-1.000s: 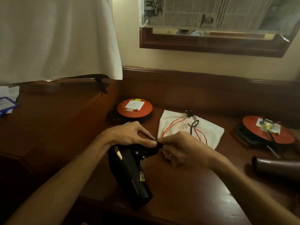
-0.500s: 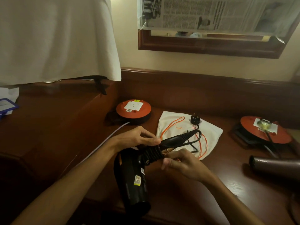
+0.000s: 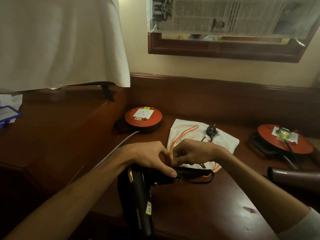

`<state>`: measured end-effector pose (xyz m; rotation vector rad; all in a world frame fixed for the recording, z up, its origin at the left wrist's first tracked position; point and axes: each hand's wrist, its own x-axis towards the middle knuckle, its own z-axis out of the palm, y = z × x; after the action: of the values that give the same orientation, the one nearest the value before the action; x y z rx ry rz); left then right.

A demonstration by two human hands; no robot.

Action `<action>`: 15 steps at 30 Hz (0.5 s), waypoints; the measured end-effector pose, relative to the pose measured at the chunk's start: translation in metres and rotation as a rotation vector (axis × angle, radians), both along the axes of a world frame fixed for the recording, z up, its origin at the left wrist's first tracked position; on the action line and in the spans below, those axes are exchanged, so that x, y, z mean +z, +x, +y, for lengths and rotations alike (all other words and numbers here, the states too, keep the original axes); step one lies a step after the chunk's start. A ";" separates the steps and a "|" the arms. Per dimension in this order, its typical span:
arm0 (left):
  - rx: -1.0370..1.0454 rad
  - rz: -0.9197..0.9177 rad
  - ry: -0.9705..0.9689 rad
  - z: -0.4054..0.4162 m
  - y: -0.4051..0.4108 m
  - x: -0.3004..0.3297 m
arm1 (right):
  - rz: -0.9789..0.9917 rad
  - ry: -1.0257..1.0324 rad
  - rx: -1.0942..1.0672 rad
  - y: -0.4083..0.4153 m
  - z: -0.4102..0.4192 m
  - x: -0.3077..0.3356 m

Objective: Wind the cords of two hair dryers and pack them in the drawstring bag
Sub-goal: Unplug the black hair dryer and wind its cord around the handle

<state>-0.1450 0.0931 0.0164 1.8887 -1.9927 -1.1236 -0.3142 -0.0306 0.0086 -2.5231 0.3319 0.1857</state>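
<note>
1. While the left hand point(image 3: 152, 157) curls over the handle of the black hair dryer point(image 3: 138, 193), its thumb presses the coils of cord point(image 3: 194, 173) already wound round that handle, so this grip is closed on the dryer.
2. The right hand point(image 3: 194, 152) sits just beside the left grip, knuckles up, fingers bent and pinching the cord close to the handle; how tightly it holds I cannot tell, since the fingertips are hidden.
3. The dryer's barrel runs from the grip toward the person, off the near edge of the desk point(image 3: 199, 213), with a yellow sticker near its end.
4. A loose loop of cord trails from the grip out to the right and up behind the right hand to the black plug point(image 3: 211, 131), which lies on the bag.
5. The white drawstring bag point(image 3: 223, 141) lies flat on the desk just beyond both hands, its orange string point(image 3: 183, 135) looping across it and reaching down toward the grip.
6. The second hair dryer point(image 3: 294, 176), dark brown, lies well to the right of the grip.
7. Beyond the left grip rests a red cord reel point(image 3: 143, 118) with a white socket on top; a pale cable point(image 3: 112, 153) runs from it under the left forearm.
8. Another red reel point(image 3: 285, 141) sits far right of the grip.
</note>
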 end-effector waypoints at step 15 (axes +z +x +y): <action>0.145 0.006 -0.126 -0.007 0.033 -0.012 | -0.372 0.023 -0.426 -0.033 0.032 0.000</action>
<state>-0.1116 0.0857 0.0040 1.9269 -1.8428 -0.9420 -0.3472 0.0010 0.0086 -2.3353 0.6913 -0.4358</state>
